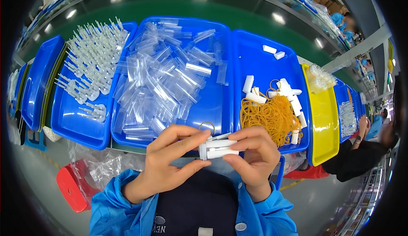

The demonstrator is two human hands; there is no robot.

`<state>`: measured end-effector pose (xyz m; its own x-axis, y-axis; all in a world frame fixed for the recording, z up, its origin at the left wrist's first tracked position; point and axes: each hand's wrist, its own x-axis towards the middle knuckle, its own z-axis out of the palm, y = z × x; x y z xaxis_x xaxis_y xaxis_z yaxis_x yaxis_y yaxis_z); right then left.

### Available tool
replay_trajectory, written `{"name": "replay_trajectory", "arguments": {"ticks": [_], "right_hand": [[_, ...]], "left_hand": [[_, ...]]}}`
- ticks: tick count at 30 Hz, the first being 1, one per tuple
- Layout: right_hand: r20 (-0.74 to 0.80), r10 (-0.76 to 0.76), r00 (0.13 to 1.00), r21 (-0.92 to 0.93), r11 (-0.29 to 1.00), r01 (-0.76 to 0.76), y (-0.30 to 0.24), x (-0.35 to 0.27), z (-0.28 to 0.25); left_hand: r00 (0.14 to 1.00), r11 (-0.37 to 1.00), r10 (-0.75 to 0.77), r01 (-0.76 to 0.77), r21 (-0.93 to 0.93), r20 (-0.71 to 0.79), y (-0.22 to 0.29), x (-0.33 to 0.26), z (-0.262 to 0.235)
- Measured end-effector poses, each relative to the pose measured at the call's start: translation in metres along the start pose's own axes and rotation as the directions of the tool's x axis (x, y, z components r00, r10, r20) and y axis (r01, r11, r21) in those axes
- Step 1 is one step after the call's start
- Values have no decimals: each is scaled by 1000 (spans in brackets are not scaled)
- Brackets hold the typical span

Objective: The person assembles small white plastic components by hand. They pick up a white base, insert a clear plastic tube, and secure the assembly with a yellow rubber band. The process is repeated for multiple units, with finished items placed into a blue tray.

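Observation:
Close to my body, both hands hold a small assembly of white blocks on a flat greyish base (219, 149). My left hand (168, 157) is closed on the base end, thumb below and fingers above. The fingers of my right hand (256, 154) pinch the other end of the white pieces. Just above my left fingertips a thin rubber band (213, 129) stands out in a loop; whether it goes round the pieces I cannot tell. Beyond my right hand lie a heap of tan rubber bands (270, 116) and loose white blocks (248, 83) in a blue tray (272, 63).
Clear plastic sleeves (159, 81) fill the middle blue tray (216, 108). White pronged parts (91, 57) stand in the left blue tray (78, 127). A yellow tray (323, 129) adjoins on the right. A red stool (74, 189) is at lower left; a co-worker's dark sleeve (355, 159) shows at right.

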<state>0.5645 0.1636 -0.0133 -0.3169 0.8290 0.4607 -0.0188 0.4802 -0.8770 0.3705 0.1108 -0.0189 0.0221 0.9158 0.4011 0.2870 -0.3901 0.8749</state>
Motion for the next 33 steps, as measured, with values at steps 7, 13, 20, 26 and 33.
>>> {"name": "replay_trajectory", "arguments": {"ticks": [7, 13, 20, 26, 33], "right_hand": [[-86, -13, 996, -11, 1000, 13, 4, -12, 10], [0, -138, 990, -215, 967, 135, 4, -7, 10], [-164, -274, 948, -330, 921, 209, -8, -3, 4], [-253, -45, 966, -129, 992, 12, 10, -4, -5], [-146, -32, 989, -227, 974, -2, 17, -4, -3]], "left_hand": [[997, 985, 75, -70, 156, -29, -2, -4, 2], [994, 990, 70, -59, 127, -82, -1, -1, 12], [921, 867, 384, -339, 366, -56, 5, 3, -5], [977, 998, 64, -61, 24, -201, -21, 5, -5], [992, 999, -18, 22, 32, -121, -19, 5, -8]]}}
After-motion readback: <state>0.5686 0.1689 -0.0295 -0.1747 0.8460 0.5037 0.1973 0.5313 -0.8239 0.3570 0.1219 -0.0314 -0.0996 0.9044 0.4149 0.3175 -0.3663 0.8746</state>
